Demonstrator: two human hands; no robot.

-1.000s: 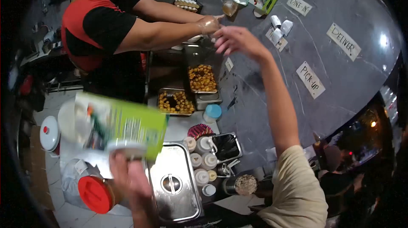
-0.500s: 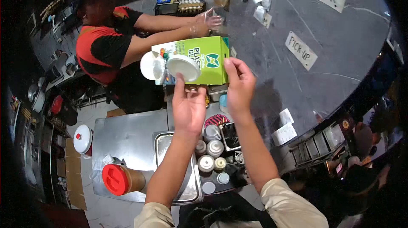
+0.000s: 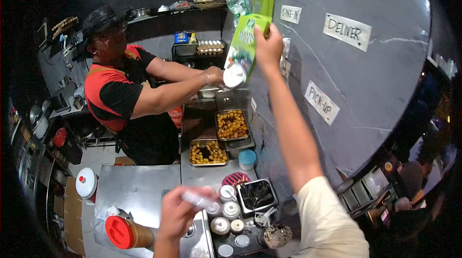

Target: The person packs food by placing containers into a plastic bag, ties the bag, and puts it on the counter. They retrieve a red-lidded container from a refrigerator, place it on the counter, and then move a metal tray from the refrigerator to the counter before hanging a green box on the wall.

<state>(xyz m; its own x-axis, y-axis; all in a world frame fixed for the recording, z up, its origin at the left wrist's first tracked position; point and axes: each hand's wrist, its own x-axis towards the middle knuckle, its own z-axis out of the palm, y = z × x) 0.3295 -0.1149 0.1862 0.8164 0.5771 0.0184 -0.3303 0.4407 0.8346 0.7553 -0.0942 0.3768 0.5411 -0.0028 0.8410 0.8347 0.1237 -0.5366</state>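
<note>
My right hand (image 3: 268, 49) is closed on the top end of a green glove box (image 3: 244, 41), raised in front of the dark wall. The box hangs tilted, and a round white piece (image 3: 234, 75) shows at its lower end. Down by the metal counter, my left hand (image 3: 180, 212) has its fingers closed around a small white object (image 3: 198, 199), blurred by motion. Squeeze bottles with white tops (image 3: 231, 210) stand just right of that hand.
A co-worker (image 3: 120, 75) reaches in from the left, hands behind the box. Two trays of small round food (image 3: 232, 124) lie below it. A red-lidded jar (image 3: 120, 232) stands front left. Labels (image 3: 347, 32) hang on the right wall.
The box has moved up and away in my right hand. My left hand has left it, dropped toward the counter and now holds a white object. The view has shifted, showing the food trays.
</note>
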